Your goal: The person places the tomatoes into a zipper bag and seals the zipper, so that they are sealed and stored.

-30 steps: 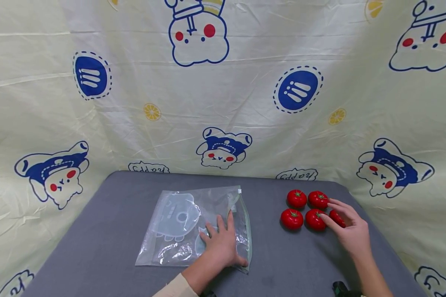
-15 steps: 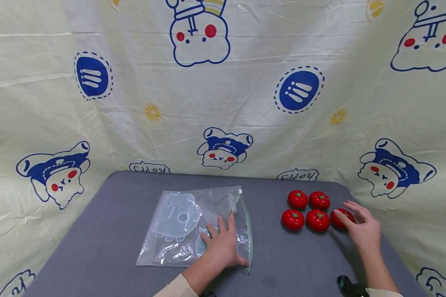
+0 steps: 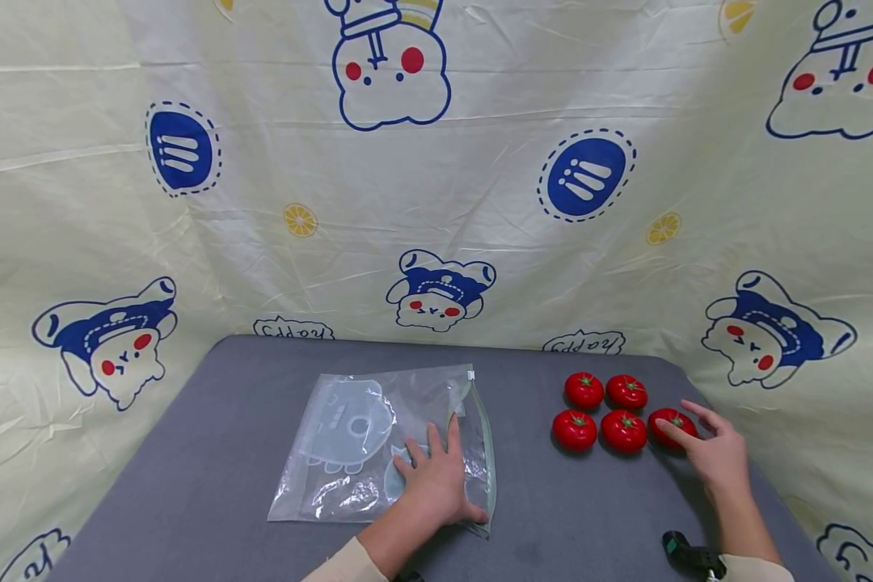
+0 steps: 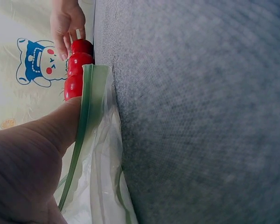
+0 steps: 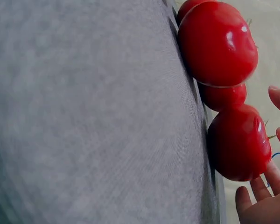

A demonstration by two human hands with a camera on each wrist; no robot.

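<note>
In the head view my left hand (image 3: 436, 485) lies with fingers spread on a clear zip bag (image 3: 335, 493) printed with pale figures. Its thumb lies by the greenish zip edge (image 4: 84, 112), which stands slightly raised in the left wrist view. My right hand (image 3: 723, 461) is around the rightmost red tomato (image 3: 678, 415), with the thumb over its near side and the other fingers on the far right. The right wrist view shows fingers (image 5: 273, 175) touching this tomato (image 5: 238, 144), while the thumb stays apart from it.
Several more red tomatoes, such as the front left one (image 3: 573, 430), sit in two rows left of my right hand. Everything lies on a grey cloth-covered table (image 3: 211, 453). A cream curtain (image 3: 480, 186) with cartoon prints hangs behind it. A black device (image 3: 687, 554) sits at my right wrist.
My right hand has shifted right, away from the middle tomatoes, to the rightmost one, which now sits uncovered in front of them. My left hand and the bag have stayed in place.
</note>
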